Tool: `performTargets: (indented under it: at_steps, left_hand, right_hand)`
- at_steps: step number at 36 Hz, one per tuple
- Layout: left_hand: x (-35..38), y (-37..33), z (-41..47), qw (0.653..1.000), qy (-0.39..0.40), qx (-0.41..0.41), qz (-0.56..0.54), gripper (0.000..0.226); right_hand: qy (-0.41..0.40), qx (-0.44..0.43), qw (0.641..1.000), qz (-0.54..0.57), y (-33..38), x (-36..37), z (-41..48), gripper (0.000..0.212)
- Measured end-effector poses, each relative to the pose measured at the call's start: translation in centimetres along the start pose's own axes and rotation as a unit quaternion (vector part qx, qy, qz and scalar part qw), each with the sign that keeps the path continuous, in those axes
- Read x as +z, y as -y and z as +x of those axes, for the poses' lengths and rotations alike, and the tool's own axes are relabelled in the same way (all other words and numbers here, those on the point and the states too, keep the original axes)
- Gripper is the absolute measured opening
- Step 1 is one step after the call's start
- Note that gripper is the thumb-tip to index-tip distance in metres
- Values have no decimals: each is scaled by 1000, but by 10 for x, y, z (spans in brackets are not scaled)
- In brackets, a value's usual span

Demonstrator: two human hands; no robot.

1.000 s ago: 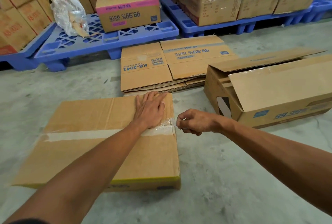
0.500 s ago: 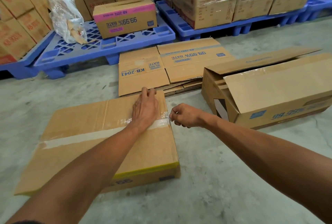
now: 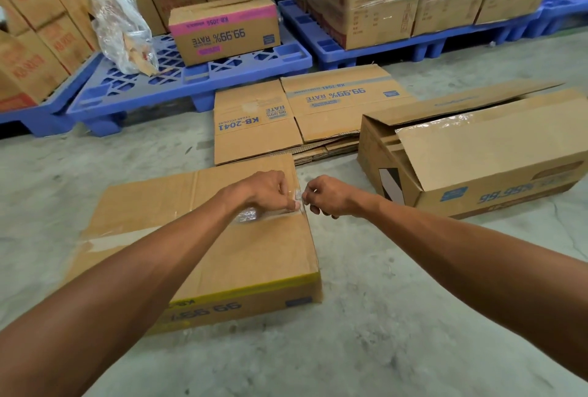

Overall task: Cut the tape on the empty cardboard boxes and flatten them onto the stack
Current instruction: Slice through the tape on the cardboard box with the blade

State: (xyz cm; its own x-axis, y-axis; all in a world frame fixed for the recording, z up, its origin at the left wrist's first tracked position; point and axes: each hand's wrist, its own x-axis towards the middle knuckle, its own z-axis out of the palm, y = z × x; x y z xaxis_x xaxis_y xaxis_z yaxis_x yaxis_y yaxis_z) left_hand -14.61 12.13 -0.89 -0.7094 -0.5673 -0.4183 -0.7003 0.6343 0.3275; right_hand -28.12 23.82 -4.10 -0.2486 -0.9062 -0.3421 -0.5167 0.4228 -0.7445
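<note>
A: What's new?
B: The left hand [image 3: 270, 191], flat a second ago, now pinches the clear tape strip [image 3: 246, 214] at the brown cardboard box's [image 3: 261, 253] right edge. The right hand [image 3: 327, 194] pinches its end too.
A: So?
B: Peeling looks started; the box sits unflattened on the concrete floor [image 3: 381, 317].
</note>
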Motion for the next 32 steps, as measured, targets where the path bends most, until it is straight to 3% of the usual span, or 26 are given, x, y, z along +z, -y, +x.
performTargets:
  at_steps: [3, 14, 22, 28, 32]
  left_hand:
    - [-5, 3, 2, 999, 20, 23, -18, 29]
    - [-13, 14, 10, 993, 70, 53, -85, 25]
    - [-19, 16, 18, 988, 110, 24, -104, 34]
    - [-19, 17, 20, 978, 145, -6, -149, 27]
    - [-21, 24, 17, 963, 168, -13, -211, 30]
  right_hand:
    - [1, 4, 1000, -2, 0, 0, 1, 24]
    - [6, -25, 1000, 5, -19, -1, 2, 29]
    - [90, -22, 996, -13, -44, 6, -23, 24]
    - [-1, -40, 999, 36, -40, -6, -21, 25]
    - [-10, -46, 998, 46, -28, -9, -9, 27]
